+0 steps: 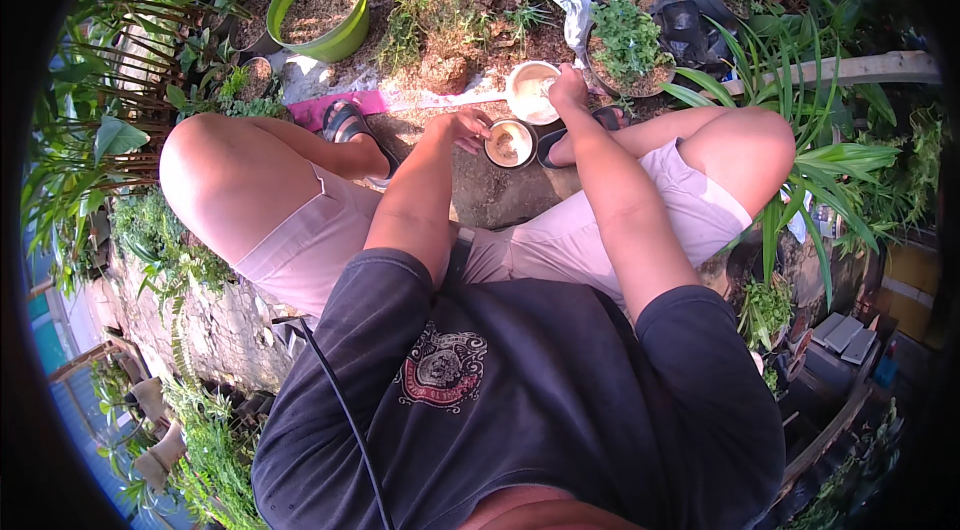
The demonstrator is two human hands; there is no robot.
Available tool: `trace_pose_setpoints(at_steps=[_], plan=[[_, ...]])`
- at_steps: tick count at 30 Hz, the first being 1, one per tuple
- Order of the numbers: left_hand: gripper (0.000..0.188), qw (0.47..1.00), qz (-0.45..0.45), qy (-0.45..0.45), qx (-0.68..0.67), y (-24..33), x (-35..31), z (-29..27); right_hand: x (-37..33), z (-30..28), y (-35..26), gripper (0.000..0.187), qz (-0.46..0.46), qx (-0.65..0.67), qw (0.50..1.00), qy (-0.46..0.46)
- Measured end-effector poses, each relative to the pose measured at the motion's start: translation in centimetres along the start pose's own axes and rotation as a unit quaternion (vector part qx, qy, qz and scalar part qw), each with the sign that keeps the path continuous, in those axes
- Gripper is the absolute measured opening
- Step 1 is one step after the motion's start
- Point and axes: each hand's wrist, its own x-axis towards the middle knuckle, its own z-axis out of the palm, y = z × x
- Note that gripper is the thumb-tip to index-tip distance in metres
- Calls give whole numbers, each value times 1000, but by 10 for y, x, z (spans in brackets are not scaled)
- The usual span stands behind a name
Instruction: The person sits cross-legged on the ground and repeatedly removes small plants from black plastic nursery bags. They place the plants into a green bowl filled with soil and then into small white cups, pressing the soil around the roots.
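Observation:
Between my feet is a small dark-rimmed cup point(511, 143) with pale, crumbly stuff inside. My left hand point(468, 128) is at its left side, thumb and fingertips at the rim, curled around that edge. Just beyond it, a round white tub point(530, 112) contains a whitish, powdery material. My right hand point(570, 88) is closed at the tub's right rim. Its fingertips are partly hidden, so whether it also grips a small tool cannot be seen. The cup and the tub are close together, nearly touching in this view.
A lime-green pot point(350, 35) of brown, fibrous soil stands at the far left. Uprooted plants with root clumps point(443, 68) lie ahead. A leafy potted plant point(628, 42) is at the far right, near black plastic point(690, 30). A pink strip point(370, 102) crosses the ground beside my left sandal point(350, 123).

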Motion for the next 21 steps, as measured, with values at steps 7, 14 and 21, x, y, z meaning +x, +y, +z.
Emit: trace_pose_setpoints(at_steps=[7, 14, 21], plan=[[86, 964, 105, 236, -67, 29, 17, -1, 16, 0, -2, 27, -31, 32, 999, -4], [47, 915, 149, 345, -144, 32, 17, -14, 26, 36, -6, 32, -30, 44, 998, -33], [55, 923, 275, 269, 27, 2, 26, -22, 38, 60, 11, 33, 118, 223, 952, -173]])
